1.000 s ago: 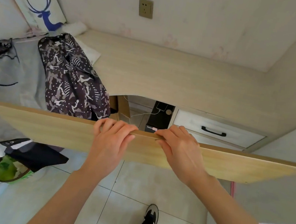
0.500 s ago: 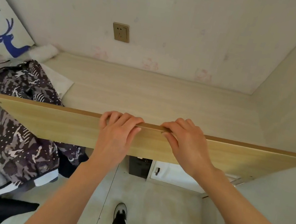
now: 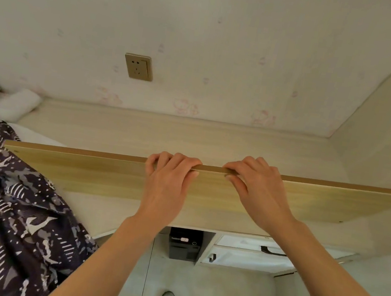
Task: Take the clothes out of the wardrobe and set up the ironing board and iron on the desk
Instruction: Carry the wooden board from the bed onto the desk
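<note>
Board [image 3: 108, 175] on edge over desk [image 3: 190, 139], long axis left-right, parallel to desk back edge; contact with desk unclear. Left hand [image 3: 167, 187] and right hand [image 3: 259, 193] side by side at mid top edge, fingers curled over it. Patterned clothes [image 3: 0, 206] at desk left end, overlapping board's lower left corner.

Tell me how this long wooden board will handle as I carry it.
Probably stiff: the wooden board runs straight though the left hand and right hand grip only its middle. Its length may make the ends swing.
</note>
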The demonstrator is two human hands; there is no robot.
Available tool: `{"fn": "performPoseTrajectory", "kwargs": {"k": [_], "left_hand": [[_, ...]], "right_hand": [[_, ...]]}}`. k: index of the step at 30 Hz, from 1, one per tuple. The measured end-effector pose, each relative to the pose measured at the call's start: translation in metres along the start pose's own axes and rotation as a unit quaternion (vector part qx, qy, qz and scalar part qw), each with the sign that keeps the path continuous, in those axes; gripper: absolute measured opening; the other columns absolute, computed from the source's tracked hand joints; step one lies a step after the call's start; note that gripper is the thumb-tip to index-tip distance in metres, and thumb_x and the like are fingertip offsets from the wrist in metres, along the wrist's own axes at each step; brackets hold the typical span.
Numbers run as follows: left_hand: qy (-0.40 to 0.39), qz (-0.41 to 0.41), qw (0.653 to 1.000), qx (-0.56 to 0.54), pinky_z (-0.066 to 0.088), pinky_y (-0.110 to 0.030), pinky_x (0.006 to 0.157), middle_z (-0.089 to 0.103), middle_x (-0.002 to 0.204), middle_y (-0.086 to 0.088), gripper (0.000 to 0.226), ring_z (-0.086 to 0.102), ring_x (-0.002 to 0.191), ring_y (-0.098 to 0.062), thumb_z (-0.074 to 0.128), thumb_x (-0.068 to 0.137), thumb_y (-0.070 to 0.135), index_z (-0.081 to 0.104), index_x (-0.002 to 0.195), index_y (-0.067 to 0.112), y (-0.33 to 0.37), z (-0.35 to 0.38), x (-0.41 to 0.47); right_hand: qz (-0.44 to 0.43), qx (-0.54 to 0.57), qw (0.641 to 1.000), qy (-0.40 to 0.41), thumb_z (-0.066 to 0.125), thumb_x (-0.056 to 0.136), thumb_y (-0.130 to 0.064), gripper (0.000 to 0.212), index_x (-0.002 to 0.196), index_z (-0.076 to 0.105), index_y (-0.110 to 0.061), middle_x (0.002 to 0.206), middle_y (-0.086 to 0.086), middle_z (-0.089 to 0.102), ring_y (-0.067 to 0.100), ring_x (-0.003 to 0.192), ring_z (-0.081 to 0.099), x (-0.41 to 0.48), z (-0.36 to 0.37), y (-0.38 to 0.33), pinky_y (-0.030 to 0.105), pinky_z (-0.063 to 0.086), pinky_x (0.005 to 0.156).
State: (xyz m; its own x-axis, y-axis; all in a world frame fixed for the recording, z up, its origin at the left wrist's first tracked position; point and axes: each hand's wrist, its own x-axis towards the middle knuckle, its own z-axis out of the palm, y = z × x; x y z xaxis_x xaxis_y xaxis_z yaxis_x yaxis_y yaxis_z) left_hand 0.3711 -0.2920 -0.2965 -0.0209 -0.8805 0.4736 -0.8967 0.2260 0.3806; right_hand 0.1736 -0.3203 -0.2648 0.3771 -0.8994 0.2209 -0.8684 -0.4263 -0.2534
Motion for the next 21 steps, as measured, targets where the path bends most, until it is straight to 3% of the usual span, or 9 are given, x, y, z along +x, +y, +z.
{"fn": "performPoseTrajectory", "kwargs": {"k": [21], "left_hand": [[-0.077, -0.044, 0.996, -0.032, 0.017, -0.027, 0.090, 0.061, 0.099, 0.015, 0.017, 0.048, 0.091, -0.012, 0.054, 0.095, 0.024, 0.064, 0.109, 0.029, -0.043, 0.029, 0.022]], "right_hand": [[-0.009, 0.017, 0.997, -0.073, 0.047, 0.098, -0.035, 0.026, 0.119, 0.061, -0.031, 0.102, -0.012, 0.058, 0.013, 0.097, 0.048, 0.048, 0.038, 0.010, 0.028, 0.031, 0.078]]}}
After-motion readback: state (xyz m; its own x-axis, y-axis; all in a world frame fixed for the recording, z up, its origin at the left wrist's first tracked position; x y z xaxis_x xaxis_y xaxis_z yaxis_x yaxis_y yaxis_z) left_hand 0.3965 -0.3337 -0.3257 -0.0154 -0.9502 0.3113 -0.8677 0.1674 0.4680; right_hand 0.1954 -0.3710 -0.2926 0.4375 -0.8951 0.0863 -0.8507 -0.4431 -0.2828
